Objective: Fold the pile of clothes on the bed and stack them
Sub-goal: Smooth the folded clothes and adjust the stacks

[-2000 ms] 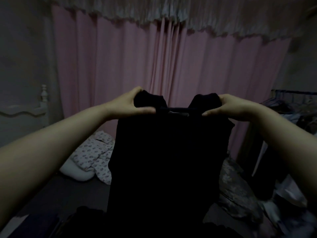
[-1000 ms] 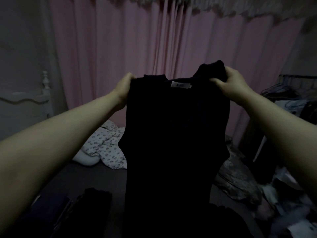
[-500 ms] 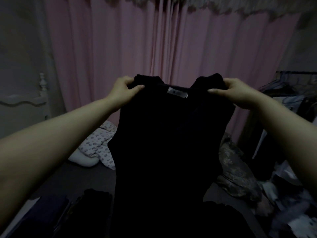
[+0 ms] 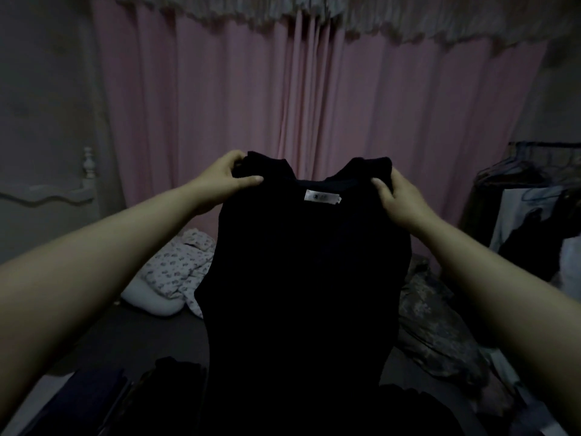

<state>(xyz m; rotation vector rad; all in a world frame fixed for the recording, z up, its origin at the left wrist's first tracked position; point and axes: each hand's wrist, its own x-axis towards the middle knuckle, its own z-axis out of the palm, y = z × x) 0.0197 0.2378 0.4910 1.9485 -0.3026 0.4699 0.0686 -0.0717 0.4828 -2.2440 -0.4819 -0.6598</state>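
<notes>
Home bedroom: bed [image 4: 132,338] with pillow [image 4: 151,298], pink curtains [image 4: 314,105], clothes rack [image 4: 540,171] at right.

Black garment [image 4: 301,278] showing solid, no pattern; white label [image 4: 323,196] sitting at neckline. Pink curtain [image 4: 283,105] hanging plain, pale grey-white frilled valance [image 4: 345,17] topping it. White bedding with small dark floral print [image 4: 179,269] lying left. Grey mottled fabric [image 4: 430,316] lying right. Bed surface [image 4: 125,335] reading dark grey. Headboard [image 4: 47,196] showing white.

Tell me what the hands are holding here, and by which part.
A black garment, held up by its shoulders: left hand pinches one, right hand the other.
</notes>
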